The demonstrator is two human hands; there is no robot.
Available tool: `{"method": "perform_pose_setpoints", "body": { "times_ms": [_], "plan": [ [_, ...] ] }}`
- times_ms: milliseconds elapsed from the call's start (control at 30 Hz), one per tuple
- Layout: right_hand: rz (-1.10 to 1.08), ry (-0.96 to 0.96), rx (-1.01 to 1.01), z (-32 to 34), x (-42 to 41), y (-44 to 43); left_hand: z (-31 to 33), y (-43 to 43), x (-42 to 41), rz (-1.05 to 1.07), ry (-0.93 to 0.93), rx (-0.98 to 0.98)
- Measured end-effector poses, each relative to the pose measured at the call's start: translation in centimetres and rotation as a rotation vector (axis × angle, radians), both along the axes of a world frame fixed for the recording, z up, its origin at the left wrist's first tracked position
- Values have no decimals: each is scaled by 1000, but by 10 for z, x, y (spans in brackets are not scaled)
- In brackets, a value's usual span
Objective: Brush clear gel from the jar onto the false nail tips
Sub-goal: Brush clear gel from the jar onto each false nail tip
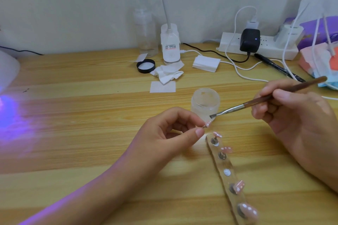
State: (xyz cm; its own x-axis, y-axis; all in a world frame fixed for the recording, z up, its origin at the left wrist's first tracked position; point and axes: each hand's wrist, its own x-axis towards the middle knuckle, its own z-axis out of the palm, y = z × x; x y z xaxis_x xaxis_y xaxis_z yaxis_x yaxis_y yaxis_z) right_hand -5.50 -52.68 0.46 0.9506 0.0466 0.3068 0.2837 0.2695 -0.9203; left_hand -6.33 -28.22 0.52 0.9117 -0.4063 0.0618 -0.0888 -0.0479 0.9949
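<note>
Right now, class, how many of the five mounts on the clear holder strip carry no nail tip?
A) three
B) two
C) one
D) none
C: only the middle mount of the holder strip is bare. The other four are occupied, and the left hand pinches one nail tip off the strip.

The bench [91, 115] is pale grained wood, the jar [205, 103] frosted translucent plastic, the brush [256, 102] brown-handled with a shiny metal ferrule, the nail tips [226, 149] glossy pink.

Wooden table [73, 133]: jar [205, 103], lid [145, 66], tissue [167, 72].
</note>
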Motion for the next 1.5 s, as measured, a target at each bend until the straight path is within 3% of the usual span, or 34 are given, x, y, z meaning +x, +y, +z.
{"method": "perform_pose_setpoints", "body": {
  "times_ms": [367, 600, 867, 1033, 1200, 1500],
  "plan": [
    [60, -14, -81, 1, -3, 1, 2, -1, -1, -12, -3, 6],
    [-50, -73, -200, -3, -6, 0, 3, -1, -1, -7, -3, 15],
    [-51, -39, -46, 1, -2, -1, 1, -1, -1, 22, 6, 4],
    [49, -69, -100, 1, -5, 2, 4, -3, -2, 19, 13, 45],
    [-40, -41, -195, -1, -7, 3, 7, -4, -3, 19, 28, 64],
    [9, -34, -91, 2, -5, 2, 5, -3, -3, 24, 14, 63]
  ]
}}
